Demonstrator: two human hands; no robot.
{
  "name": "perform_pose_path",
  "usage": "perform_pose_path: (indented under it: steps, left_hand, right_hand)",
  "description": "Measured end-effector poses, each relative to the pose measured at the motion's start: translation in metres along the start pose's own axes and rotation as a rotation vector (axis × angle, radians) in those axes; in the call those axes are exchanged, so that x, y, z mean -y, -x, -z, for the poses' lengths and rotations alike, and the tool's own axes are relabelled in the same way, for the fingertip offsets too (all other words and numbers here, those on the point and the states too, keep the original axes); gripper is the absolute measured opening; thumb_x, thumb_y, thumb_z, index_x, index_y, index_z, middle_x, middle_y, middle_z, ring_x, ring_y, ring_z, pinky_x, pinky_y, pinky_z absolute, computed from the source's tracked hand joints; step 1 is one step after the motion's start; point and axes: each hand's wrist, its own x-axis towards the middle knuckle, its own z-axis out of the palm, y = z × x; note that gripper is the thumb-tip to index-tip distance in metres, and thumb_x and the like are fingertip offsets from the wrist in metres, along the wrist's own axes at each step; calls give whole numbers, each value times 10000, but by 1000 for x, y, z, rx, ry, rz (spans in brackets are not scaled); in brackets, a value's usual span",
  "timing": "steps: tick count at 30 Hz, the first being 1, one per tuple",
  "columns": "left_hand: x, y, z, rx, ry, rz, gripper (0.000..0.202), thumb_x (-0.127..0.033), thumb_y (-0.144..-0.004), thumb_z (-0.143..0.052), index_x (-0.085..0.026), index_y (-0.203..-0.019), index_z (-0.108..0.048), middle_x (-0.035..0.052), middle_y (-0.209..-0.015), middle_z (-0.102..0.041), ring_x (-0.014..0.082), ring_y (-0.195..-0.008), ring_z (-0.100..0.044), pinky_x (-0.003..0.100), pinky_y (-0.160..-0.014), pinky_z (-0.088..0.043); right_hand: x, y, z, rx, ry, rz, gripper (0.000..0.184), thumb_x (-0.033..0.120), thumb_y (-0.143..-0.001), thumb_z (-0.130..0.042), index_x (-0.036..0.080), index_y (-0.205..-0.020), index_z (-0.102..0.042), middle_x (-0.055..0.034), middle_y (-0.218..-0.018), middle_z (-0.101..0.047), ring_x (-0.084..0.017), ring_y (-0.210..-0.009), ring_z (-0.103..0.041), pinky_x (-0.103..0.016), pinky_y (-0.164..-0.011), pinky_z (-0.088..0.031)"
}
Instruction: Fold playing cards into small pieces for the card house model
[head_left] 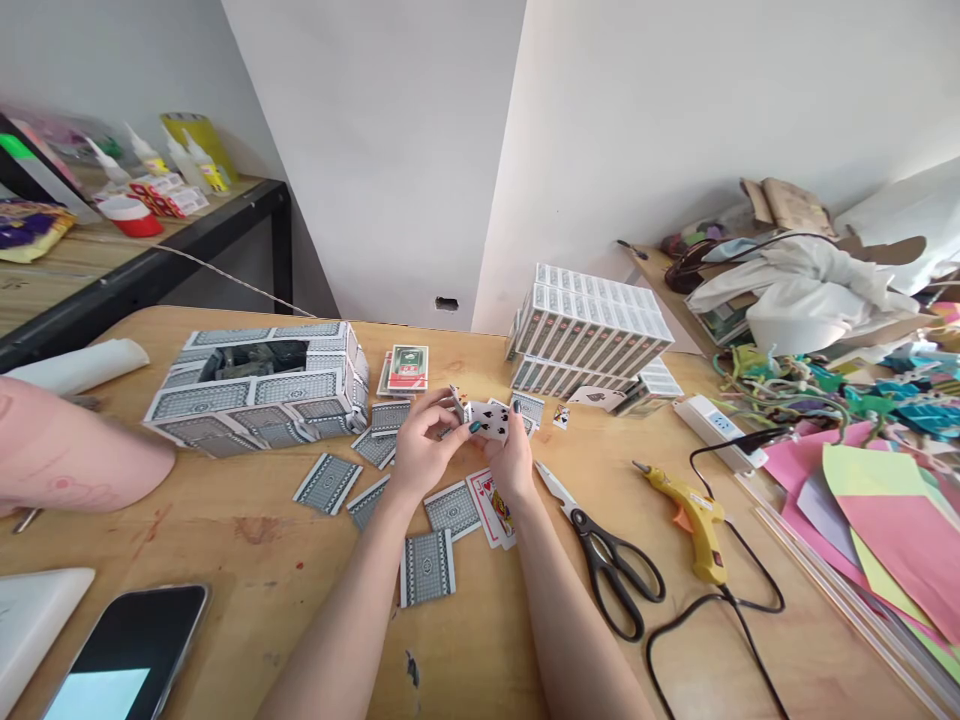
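Between both hands I hold a playing card (491,420) with black spades facing me. My left hand (429,440) pinches its left end, where the card appears bent upward. At its right end, my right hand (511,455) grips it with the thumb on the face. Below the hands lie red-suited playing cards (484,505), partly hidden by my right wrist. Folded cards with grey patterned backs (427,568) are scattered around my left forearm. To the left stands a box-like form built from cards (255,390), with a dark opening on top.
Black-handled scissors (611,560) and a yellow glue gun (694,520) with its cord lie right. Stacked card packs (592,330) stand at the back, near a power strip (720,430). A phone (127,650) and a pink cylinder (82,445) are left. Coloured paper (892,520) covers the far right.
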Motion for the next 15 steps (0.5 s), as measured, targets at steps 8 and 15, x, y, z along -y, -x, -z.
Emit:
perform_pose_path:
  steps: [8,15]
  left_hand:
    - [-3,3,1,10,-449,-231,105,-197,-757,-560,-197,-653,-559,78,-1243,-521,225,-1152,-486,387,-968,-385]
    - [-11,9,-3,168,-616,-381,105,-110,-697,-547,-196,-638,-562,58,-1239,-526,257,-1171,-434,425,-981,-372]
  right_hand:
    - [-4,3,-2,22,137,-36,460,560,-781,-462,190,-980,-651,-34,-846,-678,-182,-790,-603,-281,-662,-496]
    - [8,3,-1,-103,171,81,421,500,-792,-495,216,-1066,-640,-29,-930,-680,-197,-983,-573,-332,-853,-449]
